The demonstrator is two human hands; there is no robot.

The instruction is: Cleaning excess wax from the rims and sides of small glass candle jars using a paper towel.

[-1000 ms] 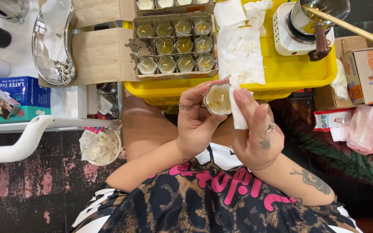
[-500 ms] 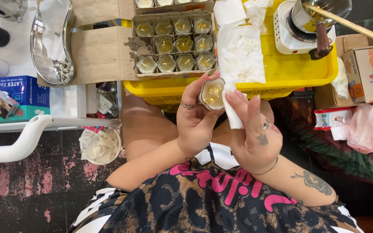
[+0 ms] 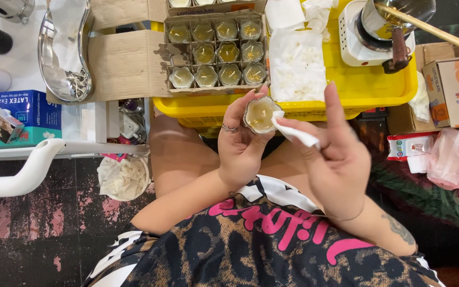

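Yellow tray on lap, carton of filled jars at its left edge. Left hand clamps a small wax-filled jar just off tray's near edge (mouth tilted toward camera). Right hand, fingers spread, pinches white tissue against jar's right rim.

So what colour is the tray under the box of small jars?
The tray is bright yellow, seen best in the head view.

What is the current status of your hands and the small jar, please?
Left hand grips small wax-filled glass jar. Right hand presses folded white tissue to its rim. Nothing obstructing.
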